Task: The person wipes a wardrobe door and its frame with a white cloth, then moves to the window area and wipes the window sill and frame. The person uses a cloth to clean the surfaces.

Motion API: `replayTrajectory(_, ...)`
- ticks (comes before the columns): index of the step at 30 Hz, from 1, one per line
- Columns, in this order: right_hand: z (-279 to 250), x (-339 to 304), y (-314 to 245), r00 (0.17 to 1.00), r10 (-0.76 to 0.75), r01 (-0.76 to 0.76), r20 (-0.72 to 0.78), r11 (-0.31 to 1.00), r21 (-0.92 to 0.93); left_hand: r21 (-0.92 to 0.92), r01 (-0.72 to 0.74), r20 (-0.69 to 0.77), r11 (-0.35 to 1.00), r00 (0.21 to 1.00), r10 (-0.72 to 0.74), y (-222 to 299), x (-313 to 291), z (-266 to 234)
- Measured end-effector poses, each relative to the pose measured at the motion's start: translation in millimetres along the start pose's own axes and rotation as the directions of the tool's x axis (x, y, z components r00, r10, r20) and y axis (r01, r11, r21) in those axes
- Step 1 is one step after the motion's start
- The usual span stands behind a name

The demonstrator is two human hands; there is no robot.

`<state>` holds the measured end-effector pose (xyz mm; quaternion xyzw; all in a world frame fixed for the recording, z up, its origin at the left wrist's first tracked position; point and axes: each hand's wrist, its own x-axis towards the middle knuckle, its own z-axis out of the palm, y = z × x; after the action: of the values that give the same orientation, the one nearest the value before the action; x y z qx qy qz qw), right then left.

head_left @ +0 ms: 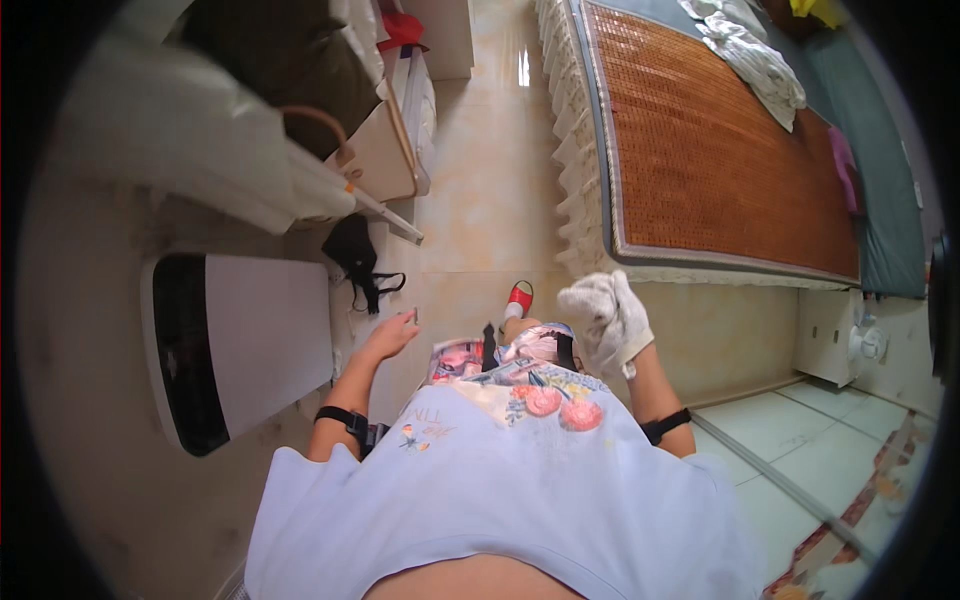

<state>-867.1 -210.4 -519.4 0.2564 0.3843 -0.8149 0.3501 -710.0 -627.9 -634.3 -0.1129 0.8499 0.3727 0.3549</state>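
Observation:
My left hand (391, 337) hangs beside my body with its fingers loosely stretched out, and I see nothing held in it. It is nearest to a black strapped item (352, 255), perhaps a bag, by the left wall. Over my right hand is a white knitted glove (608, 318), its cuff reaching the wrist. The cloth hides the fingers, so whether they grip anything cannot be told. The gloved hand is held out in front of my right hip, apart from the bed (720, 160).
A white appliance with a black end panel (265, 340) stands at the left. Beyond it are a rack draped in pale cloth (250, 170) and a cabinet (445, 40). Tiled floor (480, 170) runs between these and the bed. A white fan-like object (866, 343) sits low at the right.

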Motion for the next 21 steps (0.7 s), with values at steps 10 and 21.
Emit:
replayTrajectory(10,123.9,202.2,-239.7,0.943,0.018,-0.132,0.333,0.937,0.323,-0.125,0.329,-0.084,0.936,0.937,-0.34,-48.1,94.3,-26.7)
replayTrajectory(21,225.4,414.3,-461.4,0.978,-0.033,0.007,0.208,0.992,0.123,-0.305,0.455,-0.019,0.837,0.875,-0.483,41.1,309.0,-212.9)
